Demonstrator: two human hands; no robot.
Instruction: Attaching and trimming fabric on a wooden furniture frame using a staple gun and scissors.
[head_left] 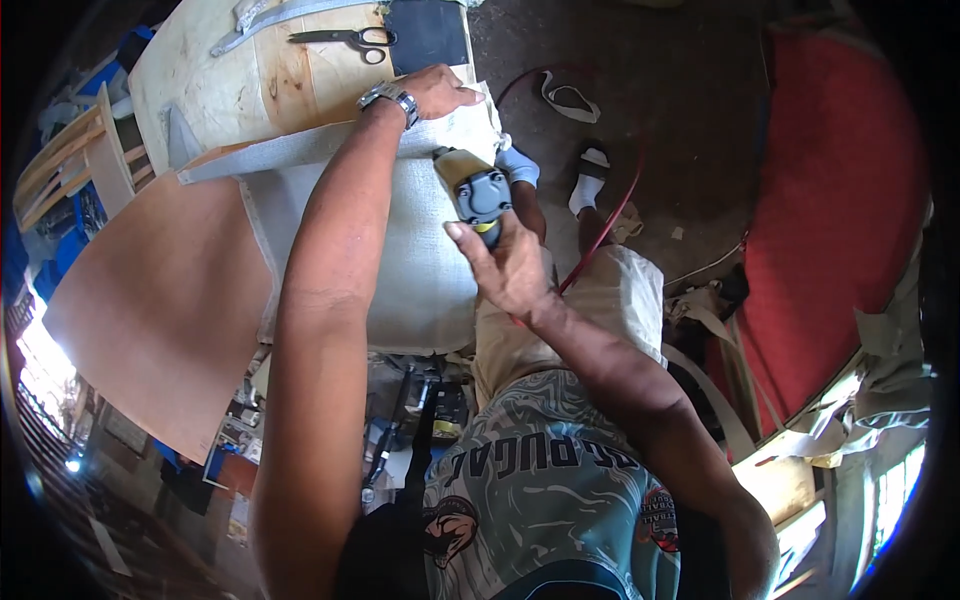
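Observation:
My left hand (442, 93), with a metal watch on the wrist, grips the edge of a white woven fabric (415, 240) near its right corner. The fabric is folded up over the edge of a curved panel and hangs down toward me. In my right hand (518, 268) is a staple gun (484, 197), black with a yellow band. Its nose end sits over the fabric, just below my left hand. Whether it touches the fabric, I cannot tell. A red hose (612, 215) runs near my right hand.
Black scissors (345, 38) lie on the light wooden panel (285, 85) at the top. A brown curved sheet (165, 300) sticks out at the left. On the right stands a large red panel (835, 220). A white strap loop (570, 97) lies on the dark floor beyond my feet.

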